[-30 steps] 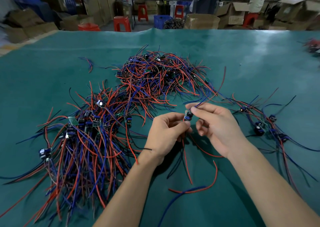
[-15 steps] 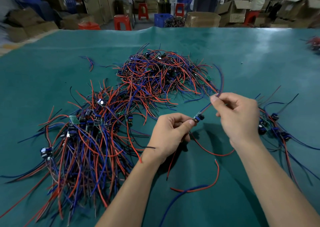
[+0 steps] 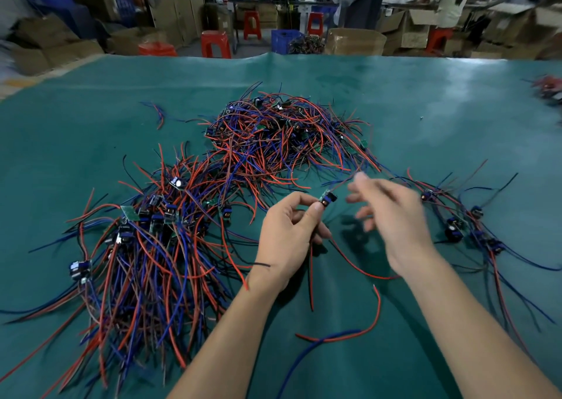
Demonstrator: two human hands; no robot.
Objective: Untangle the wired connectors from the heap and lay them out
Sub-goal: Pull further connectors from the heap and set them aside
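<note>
A tangled heap (image 3: 282, 137) of red and blue wired connectors lies at the middle of the green table (image 3: 425, 110). A larger spread pile (image 3: 146, 246) lies to the left. My left hand (image 3: 289, 240) pinches one small blue connector (image 3: 327, 199) between thumb and forefinger, and its red wires hang below the hand. My right hand (image 3: 392, 219) is blurred just right of it, fingers spread, its forefinger tip at the wire that runs up from the connector. A few connectors (image 3: 456, 225) lie in a row at the right.
A loose red and blue wire pair (image 3: 359, 333) lies in front of my arms. Another small wire cluster (image 3: 547, 90) sits at the far right edge. Beyond the table are cardboard boxes, red stools (image 3: 216, 44) and people at benches.
My right hand slid along the connector's wire and pulled it up to the right; now its fingers have spread and it blurs in motion. My left hand keeps its pinch on the connector.
</note>
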